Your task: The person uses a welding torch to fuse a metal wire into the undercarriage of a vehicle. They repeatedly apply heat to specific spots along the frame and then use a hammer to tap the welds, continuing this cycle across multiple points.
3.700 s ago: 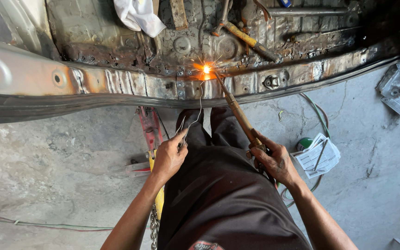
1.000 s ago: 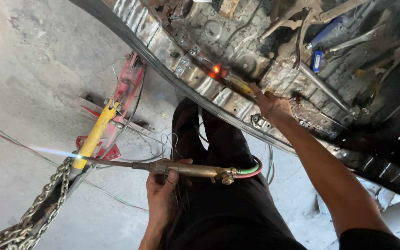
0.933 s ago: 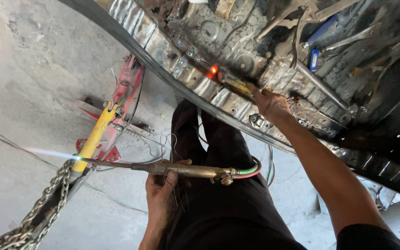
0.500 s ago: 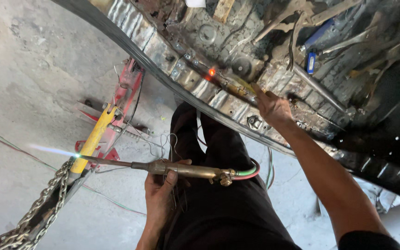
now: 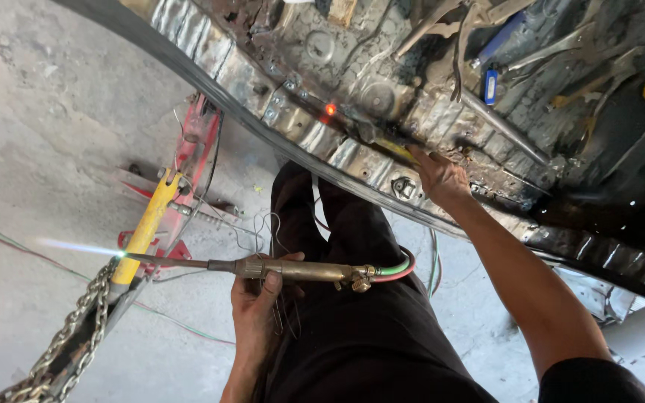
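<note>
The left hand [image 5: 257, 298] is gripping a brass welding torch [image 5: 293, 269], its fingers [image 5: 270, 282] curling closed around the handle from below, with the thumb lying over the top. The torch is lying roughly level across the person's dark trousers [image 5: 360, 328], and its thin nozzle is reaching out past the fingers toward the concrete floor [image 5: 46, 112], where a pale blue flame [image 5: 76, 246] is burning at the tip (just beside a yellow-handled red jack [image 5: 173, 201] and a heavy chain [image 5: 61, 347]). Behind the fingers, green and red hoses [image 5: 397, 267] are looping away from the torch's valve end.

The right hand [image 5: 438, 175] is resting on the rusted sheet-metal sill [image 5: 315, 142] of a car body, its fingers pressing down on a dark strip there; whether they are pinching anything I cannot tell. Just beyond those fingertips a small orange spot [image 5: 330, 110] is glowing on the metal. Further past them, loose hand tools [image 5: 502, 45] are lying on the floor pan.
</note>
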